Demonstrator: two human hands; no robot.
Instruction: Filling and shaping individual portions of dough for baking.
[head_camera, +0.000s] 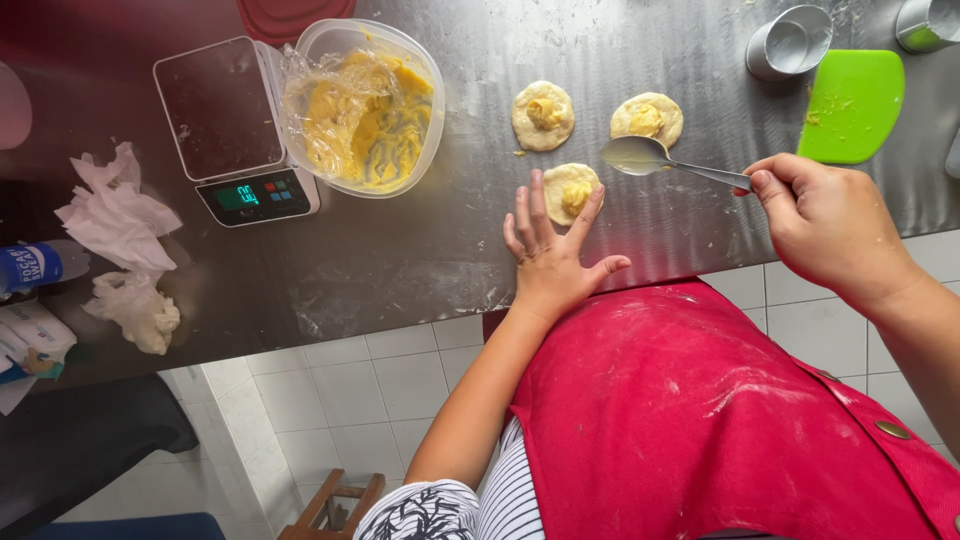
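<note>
Hands (548, 250) beside scale (232, 125), tub (362, 105)

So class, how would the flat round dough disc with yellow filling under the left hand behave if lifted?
The dough disc looks thin and soft, so probably floppy. Its filling sits loose on top and might slide.

1. The left hand (548, 250) lies palm down, fingers spread and stretched forward, thumb angled out to the right
2. The left forearm is bare and runs back and down toward the body
3. The right hand (825, 222) is curled into a loose closed grip, knuckles up, thumb pressed forward
4. The right forearm reaches in from the right edge
</note>
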